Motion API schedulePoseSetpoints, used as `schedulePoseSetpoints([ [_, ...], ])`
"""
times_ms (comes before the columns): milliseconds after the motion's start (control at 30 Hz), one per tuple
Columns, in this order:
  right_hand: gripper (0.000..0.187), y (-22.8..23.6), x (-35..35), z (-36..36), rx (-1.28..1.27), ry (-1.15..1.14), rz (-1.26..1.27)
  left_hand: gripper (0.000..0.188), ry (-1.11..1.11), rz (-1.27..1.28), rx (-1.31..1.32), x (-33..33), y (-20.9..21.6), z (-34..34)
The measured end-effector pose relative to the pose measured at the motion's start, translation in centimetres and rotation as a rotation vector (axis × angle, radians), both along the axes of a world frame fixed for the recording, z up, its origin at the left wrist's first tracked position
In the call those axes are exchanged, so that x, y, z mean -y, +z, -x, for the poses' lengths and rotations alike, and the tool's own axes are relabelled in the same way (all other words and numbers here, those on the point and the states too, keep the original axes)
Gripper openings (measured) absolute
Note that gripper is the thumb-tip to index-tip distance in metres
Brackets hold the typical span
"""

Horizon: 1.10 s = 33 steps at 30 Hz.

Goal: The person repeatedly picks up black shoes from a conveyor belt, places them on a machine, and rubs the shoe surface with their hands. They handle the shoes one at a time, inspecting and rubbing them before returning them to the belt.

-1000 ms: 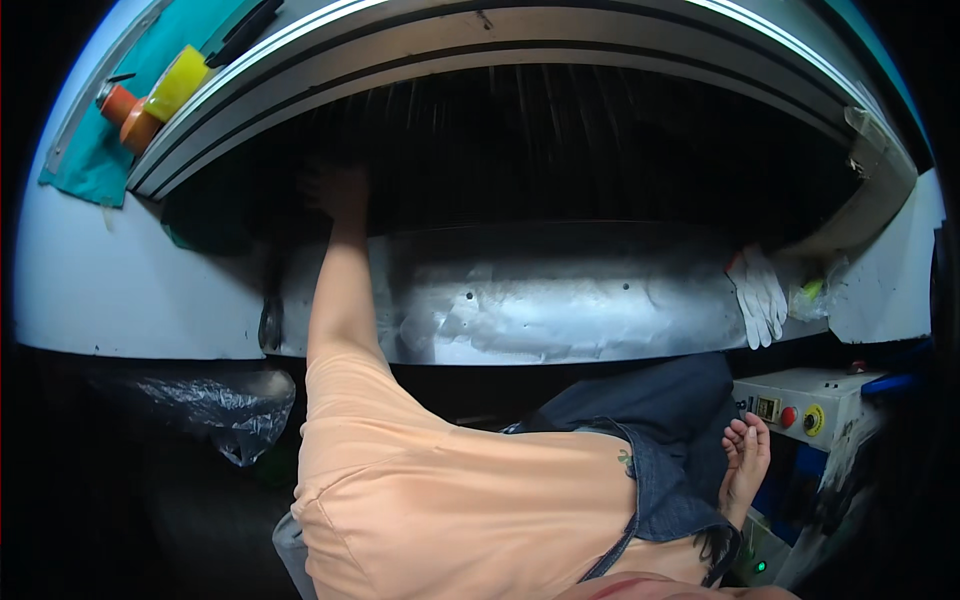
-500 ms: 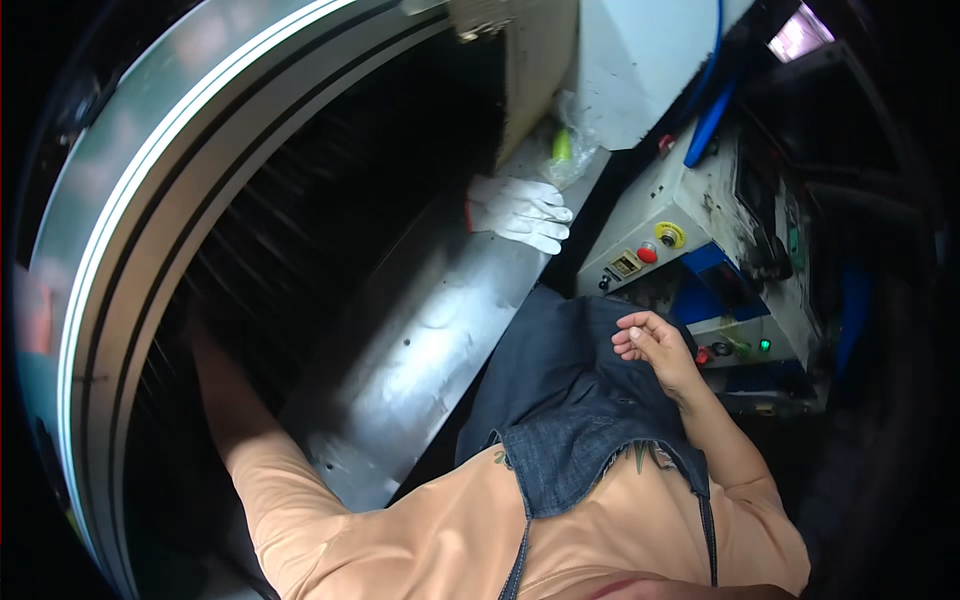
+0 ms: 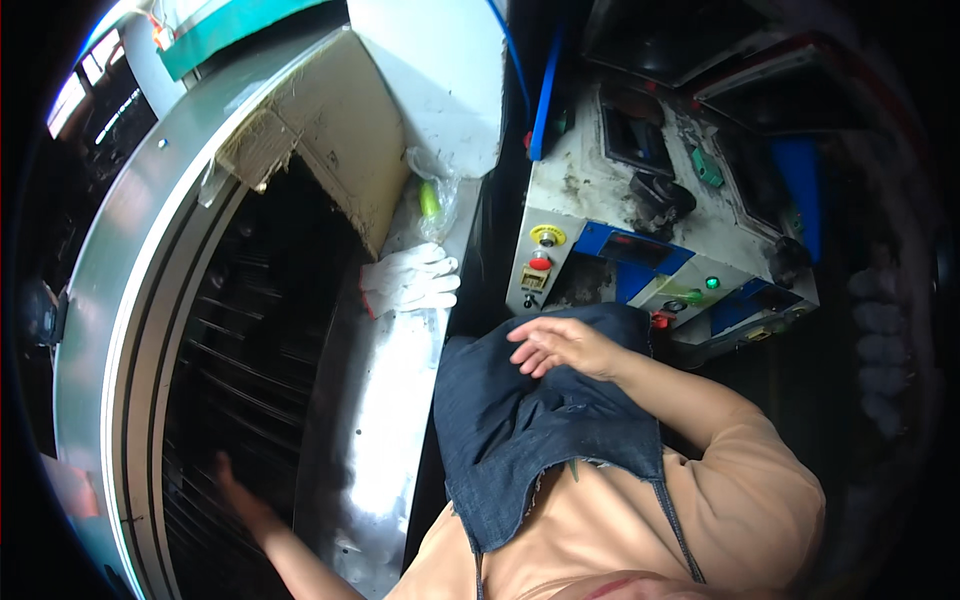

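Note:
My left hand [image 3: 238, 495] is over the dark opening of the machine, dim and slightly smeared. Its fingers look stretched out, and nothing shows in them. In front of my dark blue apron [image 3: 545, 420] hovers my right hand [image 3: 566, 346], empty, with fingers apart and loosely bent. A white work glove [image 3: 410, 280] with a red cuff edge lies on the shiny metal ledge [image 3: 375, 430] between the opening and my body. Beyond the glove, a clear plastic bag [image 3: 436, 195] holds something yellow-green.
Thin shiny lines cross the dark opening [image 3: 245, 350], bordered by a curved metal frame [image 3: 125, 300]. Torn cardboard [image 3: 345, 130] stands at its far end. On the right is a grimy white control box [image 3: 575, 190] with a red button [image 3: 540, 263] and a lit green lamp [image 3: 712, 283].
My view has turned, so the ledge, glove and control box sit further left. My left hand now shows against the dark opening. My right hand has come across the apron, fingers more extended.

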State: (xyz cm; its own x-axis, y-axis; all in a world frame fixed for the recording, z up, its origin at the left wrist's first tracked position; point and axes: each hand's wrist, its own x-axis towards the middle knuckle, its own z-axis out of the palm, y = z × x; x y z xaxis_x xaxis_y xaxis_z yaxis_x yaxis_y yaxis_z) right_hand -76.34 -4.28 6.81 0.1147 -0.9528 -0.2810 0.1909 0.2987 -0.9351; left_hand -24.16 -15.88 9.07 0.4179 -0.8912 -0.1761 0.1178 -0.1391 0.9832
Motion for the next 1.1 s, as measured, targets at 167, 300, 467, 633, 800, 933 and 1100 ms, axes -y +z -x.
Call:
schedulePoseSetpoints([
  [167,0.109,4.0,2.9,-1.7,0.282,0.285,-0.020,0.085,-0.624,0.282,-0.068,-1.6,1.0,13.1],
  [300,0.116,5.7,1.5,2.8,0.608,0.451,0.023,0.105,-1.209,0.772,0.606,-1.4,4.1,22.9],
  [467,0.091,1.9,-7.7,6.3,0.620,0.045,0.010,0.116,-1.725,1.289,1.220,-3.7,11.6,32.4],
  [633,0.083,-1.3,-12.5,7.9,0.747,-0.059,0.138,0.119,-1.941,1.433,1.308,-4.4,14.5,37.8],
  [800,0.076,-0.8,-13.4,11.1,0.810,-0.198,0.468,0.081,-1.273,1.526,0.949,-1.2,13.2,40.1],
  [933,0.078,3.9,-12.1,15.8,0.621,-0.509,0.562,0.042,-0.857,0.840,0.528,3.3,5.0,37.5],
  [1100,0.053,11.4,-6.6,24.1,0.196,-0.594,0.606,0.024,-0.675,0.537,1.008,7.2,-9.3,31.1],
])
